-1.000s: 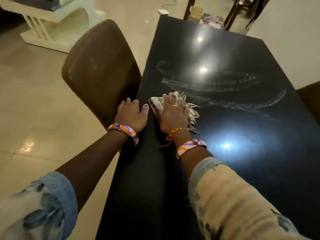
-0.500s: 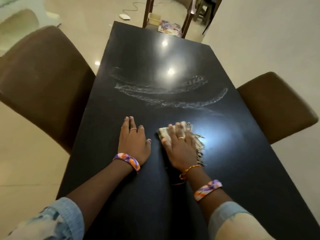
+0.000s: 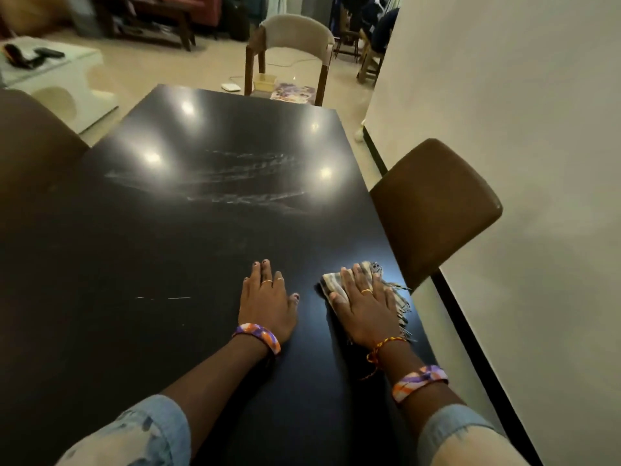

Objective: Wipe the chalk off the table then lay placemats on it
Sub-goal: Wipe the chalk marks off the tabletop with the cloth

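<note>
The black table (image 3: 134,250) fills the view. White chalk smears (image 3: 248,183) curve across its middle, and a short chalk line (image 3: 164,298) lies nearer on the left. My right hand (image 3: 366,307) presses flat on a striped, fringed cloth (image 3: 369,274) near the table's right edge. Flat on the bare tabletop just left of the cloth rests my left hand (image 3: 267,301), fingers straight. A patterned placemat (image 3: 294,92) lies on the seat of the chair beyond the far end.
Brown chairs stand at the right side (image 3: 433,206) and the left side (image 3: 30,139). A beige chair (image 3: 295,31) at the far end also holds a small container (image 3: 264,81). A white wall (image 3: 521,163) runs along the right. A white side table (image 3: 50,79) is far left.
My right hand has slid the cloth across the table from its left edge to near its right edge. The left hand moved rightward with it, and my view turned right.
</note>
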